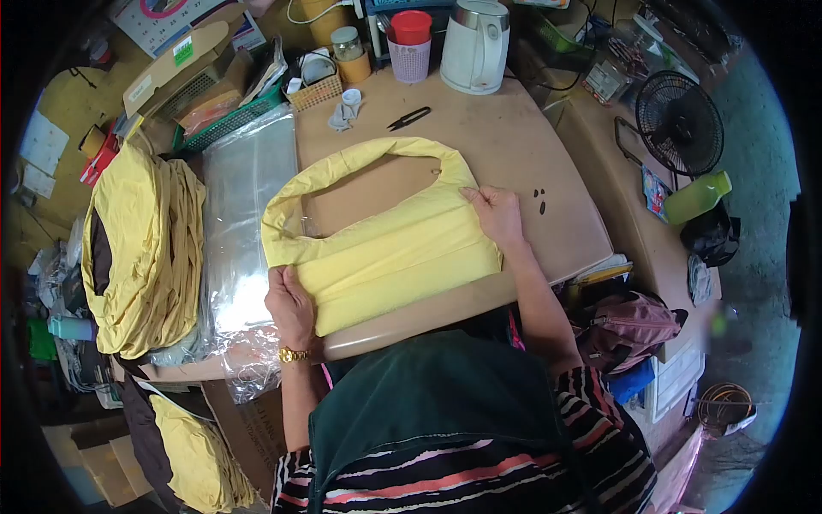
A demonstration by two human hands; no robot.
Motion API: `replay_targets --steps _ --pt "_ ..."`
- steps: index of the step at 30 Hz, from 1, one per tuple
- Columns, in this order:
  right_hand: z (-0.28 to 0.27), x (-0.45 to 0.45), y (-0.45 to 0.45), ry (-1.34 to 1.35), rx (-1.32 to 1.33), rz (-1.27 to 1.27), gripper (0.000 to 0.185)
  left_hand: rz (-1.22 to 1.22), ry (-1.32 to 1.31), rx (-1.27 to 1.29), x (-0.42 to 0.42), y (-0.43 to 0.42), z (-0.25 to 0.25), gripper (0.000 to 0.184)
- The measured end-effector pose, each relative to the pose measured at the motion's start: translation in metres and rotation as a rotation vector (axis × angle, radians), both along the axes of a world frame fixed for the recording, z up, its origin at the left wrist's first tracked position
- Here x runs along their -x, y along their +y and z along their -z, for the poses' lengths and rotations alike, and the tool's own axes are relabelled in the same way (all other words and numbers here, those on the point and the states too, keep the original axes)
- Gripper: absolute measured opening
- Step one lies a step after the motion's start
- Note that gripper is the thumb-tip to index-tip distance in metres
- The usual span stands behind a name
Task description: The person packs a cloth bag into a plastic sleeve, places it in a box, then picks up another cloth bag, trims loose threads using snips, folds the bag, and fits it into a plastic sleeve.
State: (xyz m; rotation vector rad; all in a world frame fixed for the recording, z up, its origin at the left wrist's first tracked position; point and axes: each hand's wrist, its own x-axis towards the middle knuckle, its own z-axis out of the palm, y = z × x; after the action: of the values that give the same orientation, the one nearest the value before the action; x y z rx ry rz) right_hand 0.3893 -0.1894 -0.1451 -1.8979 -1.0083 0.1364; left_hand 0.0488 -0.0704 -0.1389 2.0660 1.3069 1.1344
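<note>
A yellow fabric bag (390, 265) with a wide loop handle (342, 163) lies flattened near the front edge of the brown table (505, 137). My left hand (289, 304) grips its lower left side, fingers partly hidden beneath the cloth. At the upper right, beside the base of the handle, my right hand (498, 216) pinches the fabric between thumb and curled fingers. Soft creases run across the bag between both hands. Farther back on the table rest black thread snips (409, 118).
Clear plastic sleeves (244, 214) lie left of the bag, beside a tall stack of yellow fabric pieces (150, 248). Toward the back stand a white electric kettle (475, 47), a lilac basket (409, 62) and a glass jar (348, 47). A black fan (679, 122) is at right.
</note>
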Motion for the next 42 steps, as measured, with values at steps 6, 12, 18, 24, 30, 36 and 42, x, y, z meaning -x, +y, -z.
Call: replay_targets --steps 6,12,18,24,30,36,42 --pt "0.025 -0.033 -0.025 0.158 -0.140 0.230 0.032 -0.049 0.029 0.033 0.007 0.000 0.011 0.022" --pt "-0.010 0.018 -0.111 0.237 0.378 0.067 0.023 -0.035 0.134 0.108 0.011 -0.009 0.000 0.033" --pt "-0.027 0.008 -0.119 -0.046 0.413 0.101 0.056 0.086 0.071 -0.004 0.017 0.007 -0.005 0.045" --pt "-0.069 0.017 -0.020 -0.455 0.124 -0.493 0.061 0.543 0.649 -0.053 -0.043 0.008 -0.080 0.067" --pt "-0.067 -0.035 -0.027 -0.104 0.164 -0.095 0.034 0.244 0.651 -0.249 0.000 0.035 -0.080 0.035" --pt "-0.032 -0.013 -0.089 -0.209 0.602 0.024 0.024 0.554 0.258 -0.275 -0.101 -0.016 -0.069 0.041" --pt "-0.011 0.009 -0.097 -0.003 0.364 -0.106 0.028 0.770 0.494 0.111 -0.246 -0.027 -0.051 0.037"
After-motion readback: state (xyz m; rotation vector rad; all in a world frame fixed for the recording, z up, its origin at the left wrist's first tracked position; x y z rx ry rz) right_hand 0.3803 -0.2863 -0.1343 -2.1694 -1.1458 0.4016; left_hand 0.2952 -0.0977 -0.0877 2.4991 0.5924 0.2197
